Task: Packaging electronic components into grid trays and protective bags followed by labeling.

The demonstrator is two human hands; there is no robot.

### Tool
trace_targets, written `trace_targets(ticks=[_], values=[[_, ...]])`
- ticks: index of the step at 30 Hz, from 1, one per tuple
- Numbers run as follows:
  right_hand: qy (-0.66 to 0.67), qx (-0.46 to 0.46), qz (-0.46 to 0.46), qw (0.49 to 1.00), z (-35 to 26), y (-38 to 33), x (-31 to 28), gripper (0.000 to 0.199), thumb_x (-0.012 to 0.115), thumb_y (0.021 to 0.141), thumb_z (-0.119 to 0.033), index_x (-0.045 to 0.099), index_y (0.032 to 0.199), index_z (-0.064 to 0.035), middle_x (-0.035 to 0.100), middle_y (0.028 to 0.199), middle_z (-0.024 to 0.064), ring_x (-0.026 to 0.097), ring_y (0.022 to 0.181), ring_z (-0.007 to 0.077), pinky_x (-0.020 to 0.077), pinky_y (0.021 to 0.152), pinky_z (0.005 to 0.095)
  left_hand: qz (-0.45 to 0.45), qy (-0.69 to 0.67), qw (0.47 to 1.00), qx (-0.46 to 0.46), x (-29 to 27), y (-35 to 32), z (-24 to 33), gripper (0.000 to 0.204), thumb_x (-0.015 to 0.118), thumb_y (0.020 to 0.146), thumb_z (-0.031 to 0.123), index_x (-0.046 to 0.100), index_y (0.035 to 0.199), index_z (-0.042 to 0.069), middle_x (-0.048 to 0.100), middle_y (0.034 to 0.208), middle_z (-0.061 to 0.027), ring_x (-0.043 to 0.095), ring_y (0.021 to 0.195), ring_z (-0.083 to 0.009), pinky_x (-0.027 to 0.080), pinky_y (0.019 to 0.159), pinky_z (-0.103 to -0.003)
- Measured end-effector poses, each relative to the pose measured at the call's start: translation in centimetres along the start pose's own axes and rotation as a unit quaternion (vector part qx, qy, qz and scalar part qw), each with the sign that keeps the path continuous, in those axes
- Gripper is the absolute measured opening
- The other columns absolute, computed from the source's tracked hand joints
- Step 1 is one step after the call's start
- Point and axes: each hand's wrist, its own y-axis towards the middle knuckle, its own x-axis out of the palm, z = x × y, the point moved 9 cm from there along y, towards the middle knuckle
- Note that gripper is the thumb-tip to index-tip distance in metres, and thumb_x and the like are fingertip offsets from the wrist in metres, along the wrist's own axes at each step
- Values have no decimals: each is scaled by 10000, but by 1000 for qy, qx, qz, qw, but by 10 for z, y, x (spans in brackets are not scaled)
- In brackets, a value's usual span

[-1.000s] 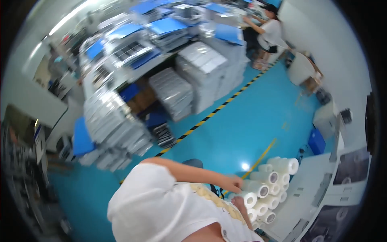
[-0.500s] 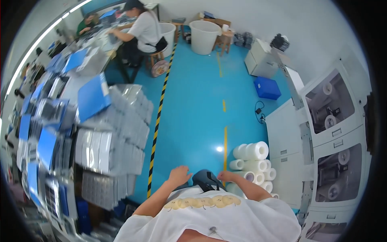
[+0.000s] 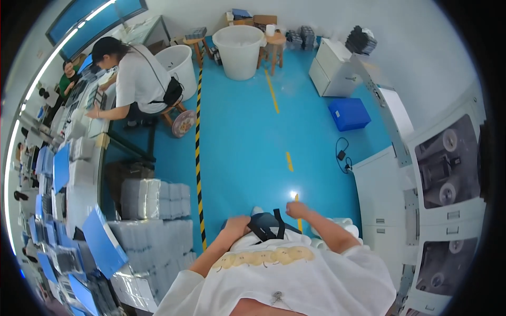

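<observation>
My left hand (image 3: 237, 226) hangs in front of my waist, beside the black straps (image 3: 266, 226) over my blue trousers. Its fingers look loosely bent and apart, with no object visible in them; whether they touch a strap I cannot tell. Out to the right and a little higher, my right hand (image 3: 298, 210) is curled closed above the blue floor (image 3: 242, 158), and nothing shows in it. White rolls (image 3: 342, 229) lie partly hidden behind my right forearm.
Stacked clear plastic trays (image 3: 158, 237) and blue folders (image 3: 103, 242) crowd the left. A co-worker sits at a long table (image 3: 103, 158). White tubs (image 3: 240, 52) stand ahead. On the right are a blue crate (image 3: 349, 114), a black cable (image 3: 341, 155) and white machine cabinets (image 3: 377, 184).
The view has moved forward along the floor and turned. The co-worker and table appear nearer, and the white rolls have slid down behind my right arm. My right hand has risen slightly.
</observation>
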Motion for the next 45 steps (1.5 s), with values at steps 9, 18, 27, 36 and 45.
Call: trace_targets(ticks=[9,18,27,36,45], values=[[2,-124,-36,992,-3,229,-199,268,584,825,-254,611,968,-29,649,945,184,619,900,370,498,765,479,-84,-67,993,-49,-104,177,-121,304,656,797,319,577,927,55,606,908,-152,616,862,-323,491,668,-460],[91,45,-21,995,81,349,-283,277,488,864,-246,611,936,-8,643,933,214,617,897,385,483,793,493,63,41,997,28,-269,381,-235,220,661,774,273,596,824,69,608,840,-124,628,801,-321,493,645,-456],[173,73,56,981,105,513,-455,327,480,869,-297,630,915,-10,649,938,224,618,903,396,481,810,497,-53,6,997,55,-337,551,-355,149,623,766,187,595,837,59,626,844,-151,621,802,-360,491,638,-475],[100,-186,-157,965,52,674,-608,308,583,812,-356,670,952,-95,650,967,200,612,916,376,484,741,459,55,-113,992,34,-442,674,-440,248,615,797,246,579,954,58,613,901,-166,610,843,-359,492,682,-471],[54,-180,-143,972,58,877,-655,281,553,837,-340,660,896,-87,657,851,181,615,826,370,470,705,438,-13,-47,993,-110,-539,762,-584,308,645,798,308,595,933,36,627,926,-184,632,864,-360,515,708,-468]])
